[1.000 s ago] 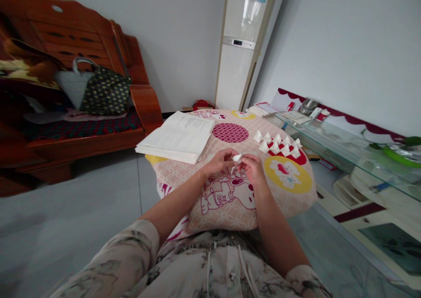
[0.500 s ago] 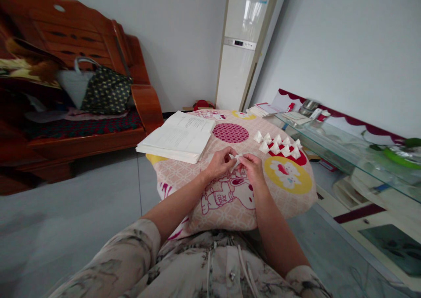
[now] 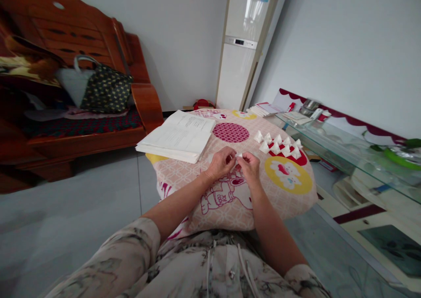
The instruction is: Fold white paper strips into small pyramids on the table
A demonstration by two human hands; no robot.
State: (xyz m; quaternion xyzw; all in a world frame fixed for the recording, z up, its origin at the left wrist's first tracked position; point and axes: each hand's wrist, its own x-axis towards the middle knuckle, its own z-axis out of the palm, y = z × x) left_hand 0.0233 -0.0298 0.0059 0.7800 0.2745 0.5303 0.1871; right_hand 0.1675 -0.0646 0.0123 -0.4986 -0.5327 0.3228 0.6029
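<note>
Above the patterned tablecloth (image 3: 184, 175), my left hand (image 3: 222, 161) and my right hand (image 3: 250, 165) meet, fingers curled and fingertips almost together. Between them is a small folded piece of white paper (image 3: 240, 155), mostly covered by the fingers. Both hands are closed in a pinch on it. To the right stand several folded white paper pyramids (image 3: 276, 148) in rows, some over a red patch of the cloth. A thick stack of printed white sheets (image 3: 179, 136) lies left of my hands.
On the right, a glass-topped cabinet (image 3: 345, 149) stands against the table, with cups, metal bowls (image 3: 309, 107) and a green tray (image 3: 403, 157). More papers (image 3: 263, 109) lie at the table's far edge. A wooden bench (image 3: 82, 131) with bags is at the left, a tall white air conditioner (image 3: 237, 74) behind.
My right hand has shifted slightly left and turned, its fingers more curled round the folded paper. Less of the white paper shows. My left hand stays nearly in place.
</note>
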